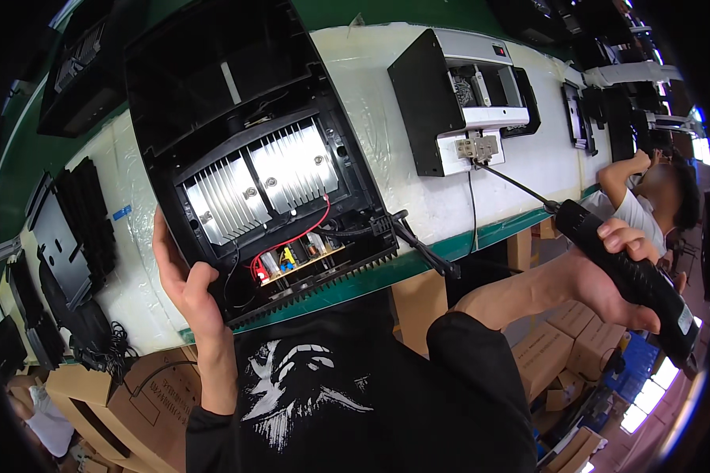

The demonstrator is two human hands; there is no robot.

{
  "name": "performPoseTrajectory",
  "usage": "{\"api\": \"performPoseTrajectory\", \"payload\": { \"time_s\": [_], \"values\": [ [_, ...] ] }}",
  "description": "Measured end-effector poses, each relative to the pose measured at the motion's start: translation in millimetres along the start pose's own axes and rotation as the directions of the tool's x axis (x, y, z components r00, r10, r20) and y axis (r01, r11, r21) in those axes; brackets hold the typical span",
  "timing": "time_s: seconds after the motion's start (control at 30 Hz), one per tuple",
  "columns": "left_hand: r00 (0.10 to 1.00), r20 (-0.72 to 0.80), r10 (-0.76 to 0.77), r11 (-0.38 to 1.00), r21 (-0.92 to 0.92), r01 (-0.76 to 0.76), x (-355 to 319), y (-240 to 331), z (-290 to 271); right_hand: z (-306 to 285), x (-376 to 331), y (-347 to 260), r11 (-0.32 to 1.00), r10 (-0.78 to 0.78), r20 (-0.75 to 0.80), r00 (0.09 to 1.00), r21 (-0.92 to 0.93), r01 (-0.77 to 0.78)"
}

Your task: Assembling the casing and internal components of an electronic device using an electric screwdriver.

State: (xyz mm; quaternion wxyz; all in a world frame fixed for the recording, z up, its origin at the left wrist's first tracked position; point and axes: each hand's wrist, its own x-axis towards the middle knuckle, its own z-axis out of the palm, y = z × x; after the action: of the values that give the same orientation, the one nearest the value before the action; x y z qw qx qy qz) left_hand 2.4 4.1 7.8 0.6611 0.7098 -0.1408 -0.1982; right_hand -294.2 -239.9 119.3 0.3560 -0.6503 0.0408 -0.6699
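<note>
Right hand (596,285) is clamped on a screwdriver (633,272), tip at the feeder (493,118); left hand (193,296) grips the open case (356,175) on the table (438,209). Heat sinks (285,169) and board (300,266) seem already fitted; fastening, I judge, is unfinished.

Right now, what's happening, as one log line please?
left hand: at side of black case | right hand: gripping black power screwdriver | tip: at metal block | inside case: silver heatsinks
</note>
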Motion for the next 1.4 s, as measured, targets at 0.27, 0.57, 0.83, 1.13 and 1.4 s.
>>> {"api": "performPoseTrajectory", "payload": {
  "time_s": [0.27,0.57,0.83,1.13,1.4],
  "values": [
    [1.000,0.020,0.011,0.999,0.034,-0.011,2,1,-2,6,50,34,0.950,0.241,0.401,0.884,0.091,-0.300],
    [0.999,0.035,0.023,0.992,-0.122,-0.019,0,3,1,64,88,99,0.849,0.522,0.192,0.831,-0.215,-0.483],
    [0.986,0.130,0.101,0.977,-0.198,-0.074,4,-1,-3,52,71,37,0.823,0.559,0.252,0.790,-0.054,-0.565],
    [0.991,0.130,0.043,0.979,-0.205,-0.016,3,4,3,44,77,-97,0.691,0.038,0.364,0.931,0.663,-0.287],
    [0.984,0.152,0.090,0.970,-0.239,-0.052,3,-1,-4,117,41,-71,0.777,-0.072,0.449,0.890,0.585,-0.232]
  ]
}}
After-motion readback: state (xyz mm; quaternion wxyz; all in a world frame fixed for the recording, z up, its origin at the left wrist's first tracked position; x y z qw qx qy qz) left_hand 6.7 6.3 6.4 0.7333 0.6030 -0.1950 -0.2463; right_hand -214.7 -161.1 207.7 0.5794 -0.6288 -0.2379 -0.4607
